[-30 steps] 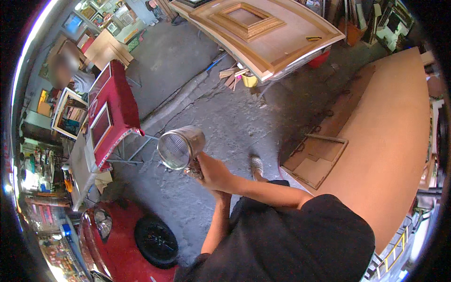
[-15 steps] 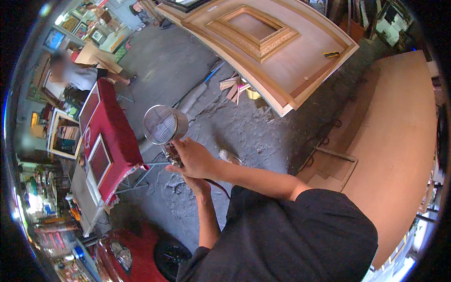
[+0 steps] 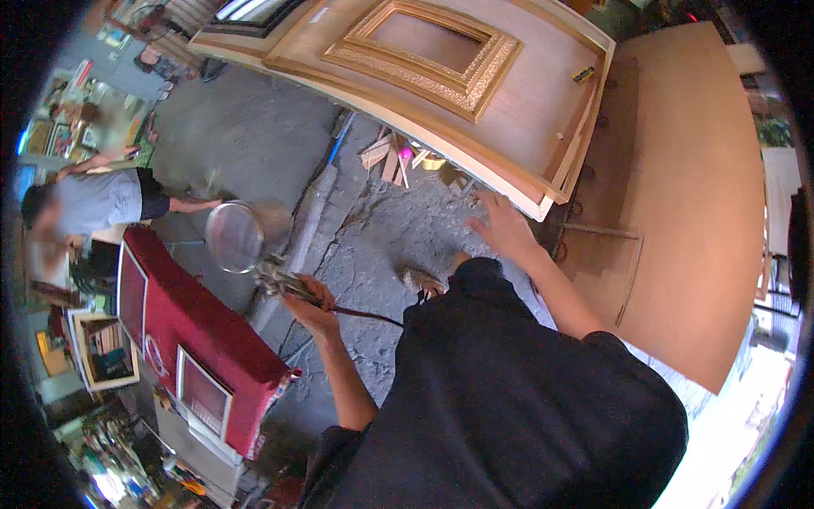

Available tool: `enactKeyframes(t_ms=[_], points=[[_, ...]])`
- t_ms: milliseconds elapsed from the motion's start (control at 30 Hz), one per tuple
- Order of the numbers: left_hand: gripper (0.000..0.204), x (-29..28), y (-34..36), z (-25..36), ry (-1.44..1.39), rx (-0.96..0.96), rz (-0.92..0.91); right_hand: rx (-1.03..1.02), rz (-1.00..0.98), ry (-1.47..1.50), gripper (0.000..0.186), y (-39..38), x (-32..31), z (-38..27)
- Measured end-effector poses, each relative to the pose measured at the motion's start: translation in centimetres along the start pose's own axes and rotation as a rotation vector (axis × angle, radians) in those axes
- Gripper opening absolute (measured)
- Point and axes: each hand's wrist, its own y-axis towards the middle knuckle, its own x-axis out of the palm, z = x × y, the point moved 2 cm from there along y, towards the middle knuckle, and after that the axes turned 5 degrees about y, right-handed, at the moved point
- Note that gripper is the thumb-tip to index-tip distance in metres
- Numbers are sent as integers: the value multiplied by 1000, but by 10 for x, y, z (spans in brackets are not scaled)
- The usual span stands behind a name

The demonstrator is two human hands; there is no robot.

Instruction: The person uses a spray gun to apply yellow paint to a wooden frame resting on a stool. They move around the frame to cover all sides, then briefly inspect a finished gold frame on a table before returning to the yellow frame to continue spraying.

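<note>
My left hand is closed around the grip of a spray gun. Its round metal cup tilts up and to the left, over the concrete floor. A dark hose runs from the gun back toward my body. My right hand is stretched forward with fingers spread and holds nothing. It hovers just below the near edge of a pale wooden door panel, which carries a carved gilded frame.
A red-draped table stands to the left, with framed pictures beside it. Another person bends over at far left. A large brown board lies to the right. Wood offcuts sit under the door. My shoe shows on the floor.
My right hand has left the spray gun and reached out toward the door panel's edge. My left hand keeps the gun, which has swung left. My head has turned toward the door.
</note>
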Motion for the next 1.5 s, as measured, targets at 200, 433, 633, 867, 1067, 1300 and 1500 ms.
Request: enactKeyframes(t_ms=[200, 433, 633, 867, 1067, 1300, 1500], points=[[56, 51, 103, 47, -55, 29, -109, 44, 170, 81, 58, 45, -1, -14], [57, 87, 173, 30, -50, -119, -74, -24, 324, -5, 66, 161, 12, -5], [58, 107, 210, 21, 24, -165, -85, -100, 352, -95, 81, 292, 27, 8], [52, 147, 260, 7, 15, -261, -93, -30, 202, -140, 80, 354, 32, 24], [60, 173, 288, -5, 48, -357, -9, -30, 186, -122, 81, 365, 41, 18], [58, 175, 327, -13, 103, -369, -71, -40, 128, -145, 82, 408, 57, -14], [61, 181, 361, -15, 118, -393, -126, -61, 155, -161, 78, 450, 72, -41]])
